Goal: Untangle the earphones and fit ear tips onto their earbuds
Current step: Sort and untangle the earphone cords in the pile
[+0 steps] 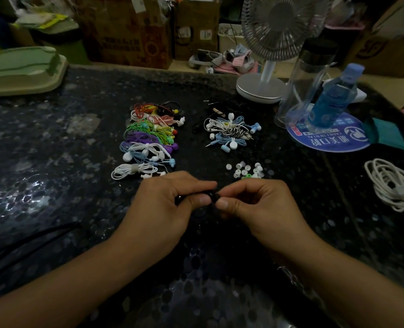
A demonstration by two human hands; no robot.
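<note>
Near the tabletop's front edge, the left hand [170,200] and right hand [255,204] pinch a small black earbud [212,195] between fingertips; loose white ear tips [244,171] lie just beyond

The table [54,185] looks like dark polished stone, speckled and glossy, catching light at 9 o'clock. The earphones [148,138] at 12 have smooth, shiny plastic cords; the ear tips [244,171] at 1 look like soft, translucent rubber. The fan [262,88] at 1 is matt white plastic with a grey grille. The bottle [333,98] at 2 is clear, glossy plastic. The boxes [125,31] at 11 are matt brown cardboard.
</note>
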